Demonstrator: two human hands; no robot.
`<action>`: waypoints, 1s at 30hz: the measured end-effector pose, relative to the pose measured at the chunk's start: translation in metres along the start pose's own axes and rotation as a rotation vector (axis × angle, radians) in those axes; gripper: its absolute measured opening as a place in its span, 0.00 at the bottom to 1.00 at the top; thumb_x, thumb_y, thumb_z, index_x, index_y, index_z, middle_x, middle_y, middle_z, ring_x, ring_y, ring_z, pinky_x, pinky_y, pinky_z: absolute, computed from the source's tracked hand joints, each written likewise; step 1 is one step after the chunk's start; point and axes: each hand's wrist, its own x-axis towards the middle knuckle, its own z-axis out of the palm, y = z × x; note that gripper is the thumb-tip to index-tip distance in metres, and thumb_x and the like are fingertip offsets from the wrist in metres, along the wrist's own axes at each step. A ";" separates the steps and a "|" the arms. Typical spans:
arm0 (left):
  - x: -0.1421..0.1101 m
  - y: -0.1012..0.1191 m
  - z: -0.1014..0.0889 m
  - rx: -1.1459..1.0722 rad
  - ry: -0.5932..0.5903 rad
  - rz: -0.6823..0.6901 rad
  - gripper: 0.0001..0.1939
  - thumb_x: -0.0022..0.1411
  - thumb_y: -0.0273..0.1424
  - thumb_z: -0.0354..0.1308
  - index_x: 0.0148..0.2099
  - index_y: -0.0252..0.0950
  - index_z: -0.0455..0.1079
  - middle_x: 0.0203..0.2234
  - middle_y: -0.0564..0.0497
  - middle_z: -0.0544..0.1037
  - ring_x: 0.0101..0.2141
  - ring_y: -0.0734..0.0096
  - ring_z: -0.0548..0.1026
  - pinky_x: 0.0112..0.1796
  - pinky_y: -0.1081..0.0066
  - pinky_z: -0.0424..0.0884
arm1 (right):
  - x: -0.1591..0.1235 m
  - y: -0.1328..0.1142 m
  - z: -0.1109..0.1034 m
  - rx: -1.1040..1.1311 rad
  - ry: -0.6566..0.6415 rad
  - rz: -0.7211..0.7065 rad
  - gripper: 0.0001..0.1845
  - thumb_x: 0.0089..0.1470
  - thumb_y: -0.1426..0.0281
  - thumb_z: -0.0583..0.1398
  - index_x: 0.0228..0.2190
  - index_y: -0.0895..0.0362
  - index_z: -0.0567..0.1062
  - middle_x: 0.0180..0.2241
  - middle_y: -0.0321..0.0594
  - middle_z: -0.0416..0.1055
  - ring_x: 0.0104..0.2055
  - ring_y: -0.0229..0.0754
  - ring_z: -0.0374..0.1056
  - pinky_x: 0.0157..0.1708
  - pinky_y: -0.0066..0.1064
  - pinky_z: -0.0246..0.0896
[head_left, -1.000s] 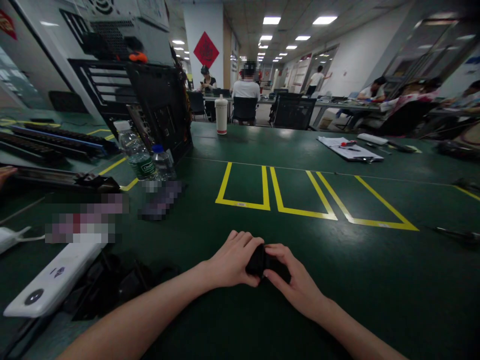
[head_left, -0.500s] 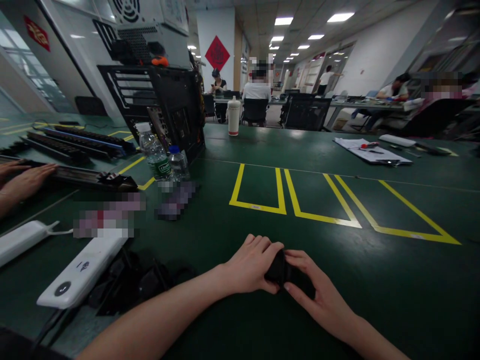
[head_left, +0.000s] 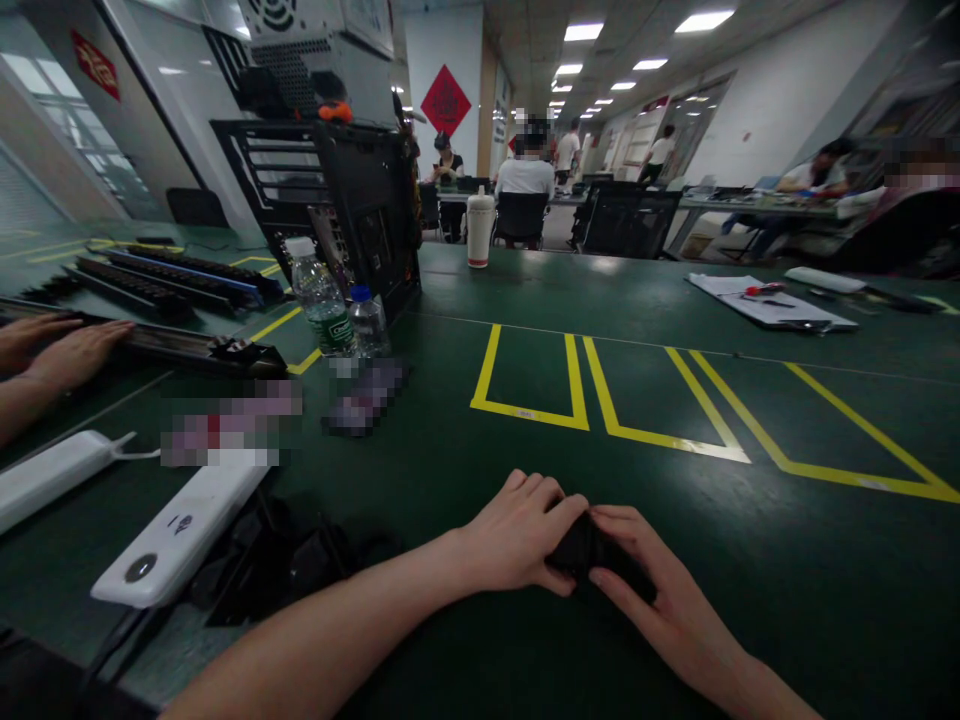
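Note:
A small black object, too dark for its kind to show, is between my two hands low in the middle of the view. My left hand wraps round its left side, thumb below and fingers over the top. From the other side, my right hand grips it with thumb and fingertips. More black material shows inside the curve of the right palm, though its shape is lost in shadow. Both hands are just above or on the dark green tabletop.
Yellow tape outlines mark the table ahead. Leftward are a white power strip, tangled black items, two plastic bottles and an open black computer case. Another person's hands rest on a long dark part. A clipboard lies right.
The view has turned slightly left, so the table things appear a little further right. My hands keep nearly the same grip on the black object.

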 end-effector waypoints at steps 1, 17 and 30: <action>0.000 0.000 0.000 0.002 0.001 0.003 0.36 0.45 0.40 0.62 0.53 0.33 0.53 0.40 0.45 0.66 0.38 0.61 0.64 0.38 0.66 0.58 | -0.001 0.001 0.000 -0.016 0.008 -0.013 0.17 0.52 0.70 0.53 0.45 0.50 0.59 0.47 0.43 0.58 0.49 0.47 0.59 0.47 0.43 0.60; 0.001 0.000 0.005 -0.079 0.011 -0.027 0.34 0.45 0.38 0.62 0.52 0.35 0.53 0.42 0.46 0.65 0.40 0.60 0.64 0.40 0.65 0.57 | 0.001 -0.005 -0.004 0.098 0.011 0.020 0.20 0.53 0.70 0.53 0.48 0.51 0.57 0.45 0.42 0.61 0.47 0.43 0.62 0.47 0.40 0.61; 0.001 0.003 0.003 -0.071 0.006 -0.041 0.32 0.45 0.37 0.62 0.51 0.35 0.54 0.42 0.47 0.66 0.40 0.61 0.65 0.40 0.65 0.58 | -0.001 -0.003 -0.003 0.066 0.027 -0.032 0.15 0.52 0.72 0.54 0.43 0.51 0.61 0.45 0.41 0.60 0.47 0.43 0.60 0.45 0.39 0.60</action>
